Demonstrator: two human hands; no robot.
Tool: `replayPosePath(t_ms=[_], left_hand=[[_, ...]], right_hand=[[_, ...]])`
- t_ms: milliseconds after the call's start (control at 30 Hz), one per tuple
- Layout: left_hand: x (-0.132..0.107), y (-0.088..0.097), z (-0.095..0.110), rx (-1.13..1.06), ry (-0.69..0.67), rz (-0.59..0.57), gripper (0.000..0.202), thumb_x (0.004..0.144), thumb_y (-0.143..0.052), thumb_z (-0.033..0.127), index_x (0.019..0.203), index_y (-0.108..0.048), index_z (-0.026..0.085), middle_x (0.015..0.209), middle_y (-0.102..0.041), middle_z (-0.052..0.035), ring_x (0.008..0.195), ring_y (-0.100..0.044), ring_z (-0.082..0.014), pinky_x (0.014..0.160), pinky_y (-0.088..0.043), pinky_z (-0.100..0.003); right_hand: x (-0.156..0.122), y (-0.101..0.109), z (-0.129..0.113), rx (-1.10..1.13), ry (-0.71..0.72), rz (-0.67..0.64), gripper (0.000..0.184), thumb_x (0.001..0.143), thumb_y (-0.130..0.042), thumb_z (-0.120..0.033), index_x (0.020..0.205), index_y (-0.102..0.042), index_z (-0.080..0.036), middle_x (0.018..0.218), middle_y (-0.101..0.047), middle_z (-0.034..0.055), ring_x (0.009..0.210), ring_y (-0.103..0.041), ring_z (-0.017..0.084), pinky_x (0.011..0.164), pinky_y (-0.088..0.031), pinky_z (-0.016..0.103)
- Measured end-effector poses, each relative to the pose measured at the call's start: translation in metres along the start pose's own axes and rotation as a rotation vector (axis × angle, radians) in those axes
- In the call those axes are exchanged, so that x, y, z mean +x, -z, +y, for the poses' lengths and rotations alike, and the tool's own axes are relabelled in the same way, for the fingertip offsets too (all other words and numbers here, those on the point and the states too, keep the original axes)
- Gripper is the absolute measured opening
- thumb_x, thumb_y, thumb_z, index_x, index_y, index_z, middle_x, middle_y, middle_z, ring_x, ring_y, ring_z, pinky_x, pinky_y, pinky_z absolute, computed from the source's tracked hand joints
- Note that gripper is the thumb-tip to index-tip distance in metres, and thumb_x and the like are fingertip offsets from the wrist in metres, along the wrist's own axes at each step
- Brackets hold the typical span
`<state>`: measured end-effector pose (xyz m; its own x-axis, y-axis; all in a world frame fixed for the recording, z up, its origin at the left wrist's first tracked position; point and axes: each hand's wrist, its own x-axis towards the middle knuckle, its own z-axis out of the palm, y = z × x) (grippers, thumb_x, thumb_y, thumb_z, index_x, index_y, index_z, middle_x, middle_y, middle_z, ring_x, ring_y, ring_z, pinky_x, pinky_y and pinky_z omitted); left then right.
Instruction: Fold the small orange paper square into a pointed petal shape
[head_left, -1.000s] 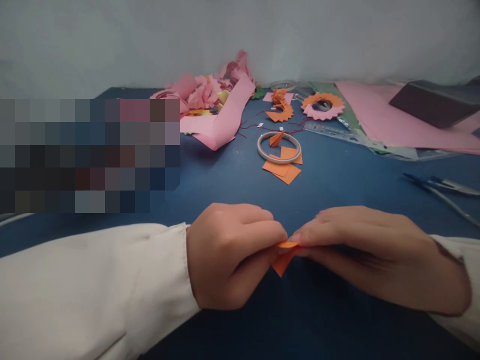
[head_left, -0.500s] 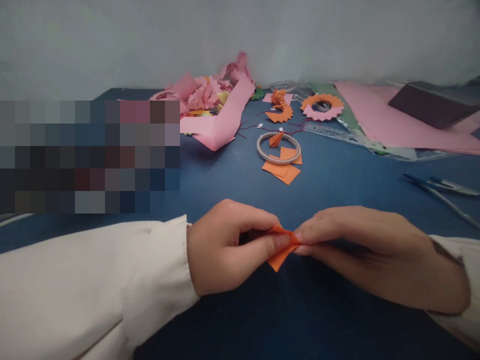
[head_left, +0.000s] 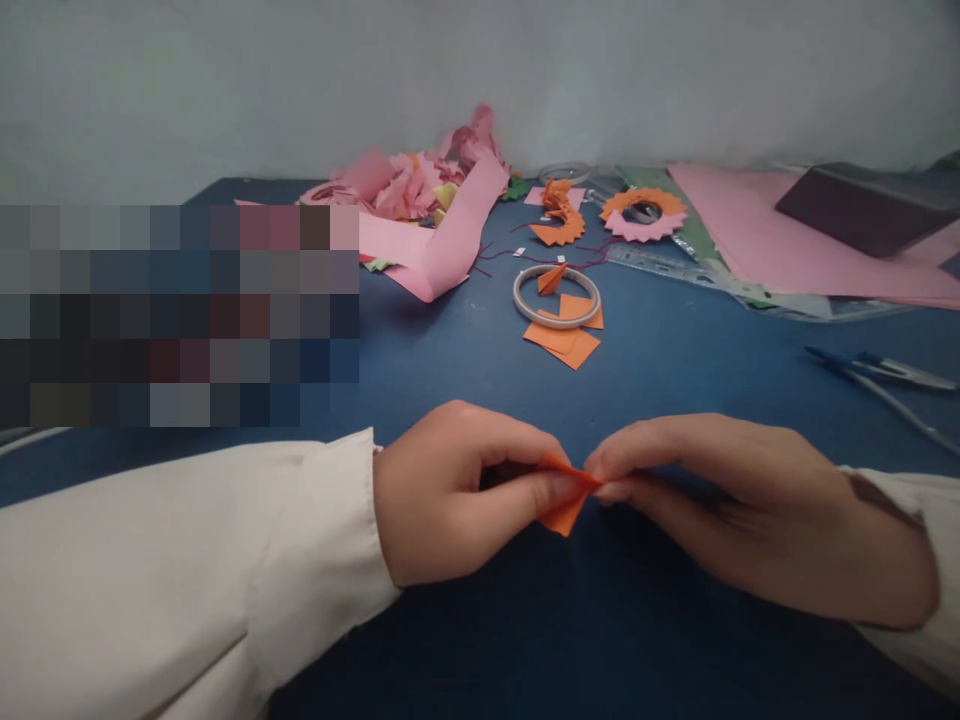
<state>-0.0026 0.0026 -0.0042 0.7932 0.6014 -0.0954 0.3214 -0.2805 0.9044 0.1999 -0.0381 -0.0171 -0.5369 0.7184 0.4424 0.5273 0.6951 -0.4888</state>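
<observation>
A small folded orange paper piece [head_left: 564, 510] is pinched between my two hands just above the blue table [head_left: 675, 370]. My left hand [head_left: 457, 490] grips its left side with thumb and forefinger. My right hand [head_left: 750, 510] pinches its right corner with the fingertips. Both arms wear cream sleeves and rest low near the table's front edge.
Farther back lie a pale ring [head_left: 557, 296] with orange paper squares [head_left: 564, 342] beside it, a heap of pink paper scraps [head_left: 427, 215], an orange and pink toothed paper wreath [head_left: 643, 212], pink sheets [head_left: 795, 240], a dark box [head_left: 870, 205] and scissors [head_left: 885, 378] at right.
My left hand has turned and opened slightly, exposing more of the orange paper's fold. My right hand shifted a little left. The table items have not moved.
</observation>
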Motion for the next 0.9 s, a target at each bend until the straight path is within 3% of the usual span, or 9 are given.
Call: replayPosePath(t_ms=[433,633,900], left_hand=[[0.0001,0.0001,-0.0012,0.03,-0.014,0.013,0.023,0.085,-0.045,0.017,0.068,-0.06,0.014,0.058,-0.055,0.0034,0.052,-0.048,-0.0059,0.05,-0.034,-0.016],[0.0007,0.0007,0.0006,0.059,-0.002,0.001,0.025,0.086,-0.046,0.023,0.067,-0.061,0.014,0.058,-0.056,0.0029,0.053,-0.046,-0.0062,0.05,-0.033,-0.017],[0.0004,0.0017,0.0024,-0.021,0.11,-0.043,0.025,0.085,-0.047,0.028,0.07,-0.062,0.014,0.06,-0.057,0.0013,0.054,-0.048,-0.0079,0.048,-0.033,-0.018]], right_hand=[[-0.0002,-0.0001,0.002,0.044,-0.017,0.0,0.008,0.085,-0.057,-0.015,0.09,-0.058,-0.02,0.075,-0.068,-0.0029,0.061,-0.062,0.007,0.058,-0.047,0.015],[-0.0002,-0.0001,0.0015,0.033,-0.012,-0.006,0.004,0.087,-0.054,-0.017,0.088,-0.056,-0.021,0.07,-0.067,-0.0033,0.058,-0.061,0.007,0.057,-0.046,0.015],[0.0001,0.0022,-0.0001,0.023,-0.028,-0.003,0.008,0.085,-0.053,-0.013,0.085,-0.055,-0.021,0.069,-0.066,-0.0022,0.056,-0.06,0.008,0.054,-0.046,0.016]])
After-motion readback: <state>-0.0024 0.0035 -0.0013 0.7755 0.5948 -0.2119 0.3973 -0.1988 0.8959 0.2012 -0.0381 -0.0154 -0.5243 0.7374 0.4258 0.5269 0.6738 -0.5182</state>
